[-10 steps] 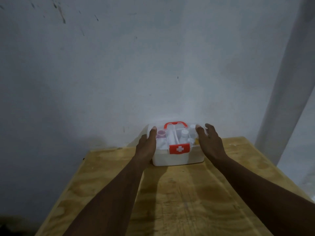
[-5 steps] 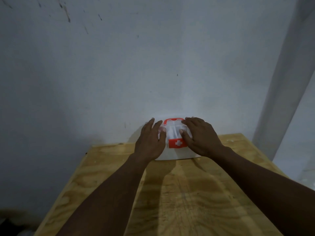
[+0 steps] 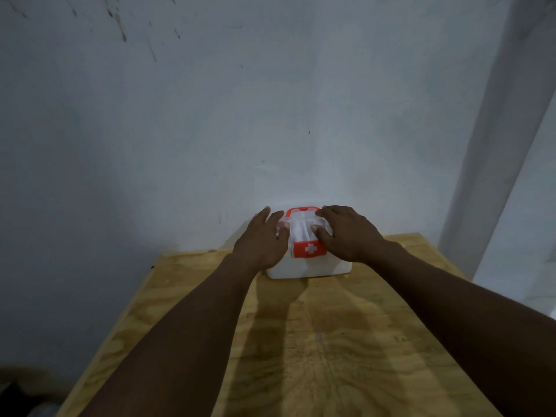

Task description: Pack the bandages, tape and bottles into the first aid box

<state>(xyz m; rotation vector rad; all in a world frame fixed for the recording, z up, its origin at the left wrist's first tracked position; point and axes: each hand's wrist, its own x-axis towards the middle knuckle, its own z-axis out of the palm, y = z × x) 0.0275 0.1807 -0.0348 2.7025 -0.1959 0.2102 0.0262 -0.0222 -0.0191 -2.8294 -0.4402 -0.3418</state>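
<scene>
The white first aid box (image 3: 304, 269) stands at the far edge of the wooden table, against the wall. It has a clear lid, a red handle (image 3: 301, 210) and a red latch with a white cross (image 3: 310, 249). My left hand (image 3: 264, 239) lies flat on the left half of the lid, fingers spread. My right hand (image 3: 346, 233) lies flat on the right half. Through the strip of lid between the hands I see pale shapes inside, too blurred to name. Neither hand holds a loose item.
The plywood table (image 3: 301, 341) runs from the box toward me, with its left edge near a dark floor area. A grey-white wall (image 3: 270, 115) rises right behind the box. A pale vertical post (image 3: 496, 145) stands at the right.
One second ago my hands were at the sides of the box with the contents showing. They have since moved onto the top, and both palms rest on the lid.
</scene>
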